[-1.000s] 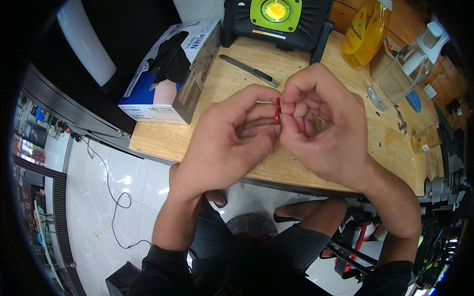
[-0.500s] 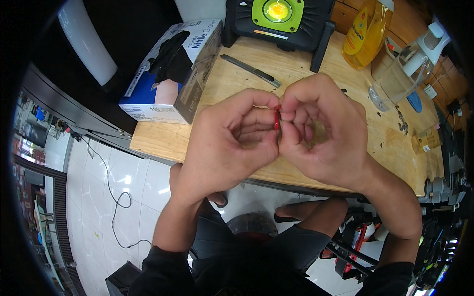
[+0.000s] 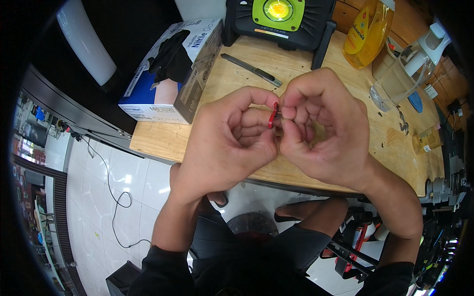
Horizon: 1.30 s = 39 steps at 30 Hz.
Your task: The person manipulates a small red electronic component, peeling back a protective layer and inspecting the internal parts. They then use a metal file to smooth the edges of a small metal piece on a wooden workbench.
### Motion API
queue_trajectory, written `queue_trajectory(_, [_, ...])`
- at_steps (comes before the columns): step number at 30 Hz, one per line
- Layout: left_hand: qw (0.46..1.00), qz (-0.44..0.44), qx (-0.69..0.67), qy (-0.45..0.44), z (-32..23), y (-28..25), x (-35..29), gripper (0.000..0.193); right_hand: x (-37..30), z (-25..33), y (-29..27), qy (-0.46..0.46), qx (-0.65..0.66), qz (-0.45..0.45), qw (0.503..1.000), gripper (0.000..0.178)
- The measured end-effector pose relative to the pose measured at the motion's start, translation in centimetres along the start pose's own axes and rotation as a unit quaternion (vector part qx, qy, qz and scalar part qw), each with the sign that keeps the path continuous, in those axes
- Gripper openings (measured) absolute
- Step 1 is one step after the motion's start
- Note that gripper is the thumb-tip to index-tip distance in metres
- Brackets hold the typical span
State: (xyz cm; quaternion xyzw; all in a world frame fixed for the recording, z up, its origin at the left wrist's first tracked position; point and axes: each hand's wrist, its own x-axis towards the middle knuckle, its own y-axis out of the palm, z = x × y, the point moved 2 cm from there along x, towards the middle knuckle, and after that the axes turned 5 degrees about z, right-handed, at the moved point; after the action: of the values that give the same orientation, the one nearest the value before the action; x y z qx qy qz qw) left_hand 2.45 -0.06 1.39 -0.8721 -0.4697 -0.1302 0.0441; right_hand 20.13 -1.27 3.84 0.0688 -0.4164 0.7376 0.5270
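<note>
Two bare hands meet above the near edge of a wooden tabletop (image 3: 232, 84), fingertips pressed together around a small red part (image 3: 272, 116). The left hand (image 3: 229, 140) curls its thumb and forefinger over the part, its grip pinching it from the left; the right hand (image 3: 328, 133) closes on it from the right, fingers folded tight. The red part sits between the two hands, held clear of the wood. Far left on the tabletop lies a blue-and-white glove box (image 3: 170, 69), a dark utility knife (image 3: 252, 70) beside it. A black-and-yellow work light (image 3: 279, 19) stands at the far edge, an amber bottle (image 3: 368, 32) to its right.
</note>
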Motion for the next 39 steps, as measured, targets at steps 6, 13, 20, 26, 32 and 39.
queue_trajectory(6, [1.000, 0.013, -0.020, -0.005, -0.06, -0.17, 0.17, 0.036, 0.00, -0.37, -0.16, -0.002, 0.013, 0.000, 1.000, 0.035])
queue_trajectory(13, [0.999, 0.016, -0.023, -0.024, 0.16, -0.40, 0.07, 0.036, 0.16, -0.42, -0.34, -0.010, -0.006, 0.004, 1.000, 0.023])
queue_trajectory(20, [0.999, 0.008, -0.037, -0.017, 0.24, -0.23, 0.11, 0.035, 0.13, -0.34, -0.59, 0.001, -0.026, -0.001, 1.000, 0.013])
queue_trajectory(26, [1.000, 0.004, -0.026, -0.013, 0.25, -0.13, 0.14, 0.036, -0.03, -0.34, -0.79, 0.035, -0.016, 0.016, 0.999, 0.015])
queue_trajectory(32, [1.000, -0.007, 0.011, -0.005, 0.29, 0.04, 0.18, 0.034, 0.31, 0.09, -0.70, 0.050, -0.050, 0.012, 0.997, 0.013])
queue_trajectory(39, [0.999, -0.026, 0.044, 0.005, 0.49, 0.20, 0.18, 0.035, 0.54, -0.46, -0.90, 0.095, -0.019, -0.001, 0.995, 0.008])
